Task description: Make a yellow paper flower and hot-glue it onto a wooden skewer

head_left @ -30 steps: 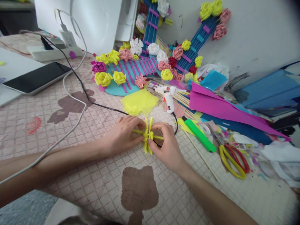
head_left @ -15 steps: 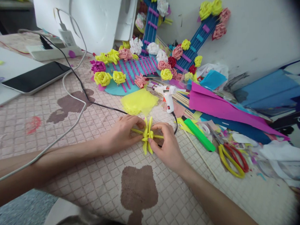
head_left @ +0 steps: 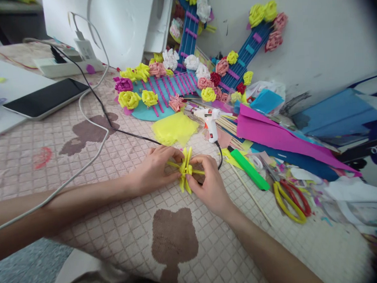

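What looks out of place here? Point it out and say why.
The white cable runs across the left forearm, where it might snag. Scraps lie strewn around the scissors, so that area looks messy.

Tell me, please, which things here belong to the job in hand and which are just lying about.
Likely part of the job:
yellow piece, held in both hands
yellow sheets, similar in colour
glue gun, close by

Probably just lying about:
dark-screened device
magenta sheet
white scraps

Matt papery flower (head_left: pixel 186 169), smooth plastic glue gun (head_left: pixel 211 127), quilted tablecloth (head_left: pixel 129 230)
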The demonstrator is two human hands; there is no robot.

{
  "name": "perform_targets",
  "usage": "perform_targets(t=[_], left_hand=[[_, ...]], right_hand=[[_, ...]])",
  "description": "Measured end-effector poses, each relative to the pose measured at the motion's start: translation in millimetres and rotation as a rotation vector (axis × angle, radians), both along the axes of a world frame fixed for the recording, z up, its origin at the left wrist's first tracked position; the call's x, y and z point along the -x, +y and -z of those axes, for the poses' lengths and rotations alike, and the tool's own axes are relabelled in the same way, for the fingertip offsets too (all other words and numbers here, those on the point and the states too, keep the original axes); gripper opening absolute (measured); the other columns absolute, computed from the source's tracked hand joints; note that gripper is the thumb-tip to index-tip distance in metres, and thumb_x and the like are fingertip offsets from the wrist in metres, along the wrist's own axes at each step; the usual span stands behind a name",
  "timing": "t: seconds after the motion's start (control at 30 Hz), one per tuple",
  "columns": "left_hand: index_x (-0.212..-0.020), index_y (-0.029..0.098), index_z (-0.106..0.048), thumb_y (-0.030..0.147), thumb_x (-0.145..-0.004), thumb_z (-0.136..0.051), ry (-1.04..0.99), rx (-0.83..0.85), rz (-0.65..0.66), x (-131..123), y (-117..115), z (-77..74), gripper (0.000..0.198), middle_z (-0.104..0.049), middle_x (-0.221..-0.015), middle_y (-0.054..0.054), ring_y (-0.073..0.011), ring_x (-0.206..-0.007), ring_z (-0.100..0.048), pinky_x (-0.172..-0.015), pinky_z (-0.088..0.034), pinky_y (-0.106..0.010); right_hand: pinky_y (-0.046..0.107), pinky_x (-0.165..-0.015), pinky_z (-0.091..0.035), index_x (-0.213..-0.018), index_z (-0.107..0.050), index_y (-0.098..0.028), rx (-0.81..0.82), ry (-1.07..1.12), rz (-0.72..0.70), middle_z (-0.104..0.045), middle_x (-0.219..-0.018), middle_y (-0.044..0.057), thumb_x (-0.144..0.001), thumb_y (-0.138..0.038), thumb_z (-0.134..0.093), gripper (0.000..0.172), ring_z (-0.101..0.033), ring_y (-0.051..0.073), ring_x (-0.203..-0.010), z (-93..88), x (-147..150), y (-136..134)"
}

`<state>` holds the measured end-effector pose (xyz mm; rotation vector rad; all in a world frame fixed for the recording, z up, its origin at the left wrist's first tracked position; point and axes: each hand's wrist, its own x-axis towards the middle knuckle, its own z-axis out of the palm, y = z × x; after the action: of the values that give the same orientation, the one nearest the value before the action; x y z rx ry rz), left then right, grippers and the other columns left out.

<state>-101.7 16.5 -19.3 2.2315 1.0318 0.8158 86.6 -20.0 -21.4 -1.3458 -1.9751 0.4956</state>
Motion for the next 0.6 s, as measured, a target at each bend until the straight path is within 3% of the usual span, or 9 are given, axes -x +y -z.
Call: perform_targets(t=[0.23,0.6], left_hand=[[-0.103,0.018,-0.053,0.026,-0.079,-0.061,-0.145,0.109,0.086,6.7,4.0,-7.1,0.026,-0.061,-0.100,-0.006,-0.0194,-0.095,-0.059,-0.082,-0.048,-0.034],[-0.107,0.018,-0.052,0.019,-0.075,-0.062,-0.085,0.064,0.136,10.4,2.2,-13.5,0.033,-0.060,-0.105,-0.007,-0.0198,-0.099,-0.057,-0.085,-0.047,-0.033]], right_hand=[[0.043,-0.088,-0.045,-0.102,-0.048,-0.023,0.036,0.052,-0.006,-0.051,-0.103,0.006,-0.076,-0.018,-0.057,0.028,-0.049,0.023,-0.100,-0.5,-1.1,-1.4],[0.041,-0.089,-0.045,-0.105,-0.048,-0.024,0.017,0.138,0.028,-0.053,-0.106,0.006,-0.083,-0.019,-0.050,0.023,-0.051,0.021,-0.103,-3.7,-4.7,-3.4]])
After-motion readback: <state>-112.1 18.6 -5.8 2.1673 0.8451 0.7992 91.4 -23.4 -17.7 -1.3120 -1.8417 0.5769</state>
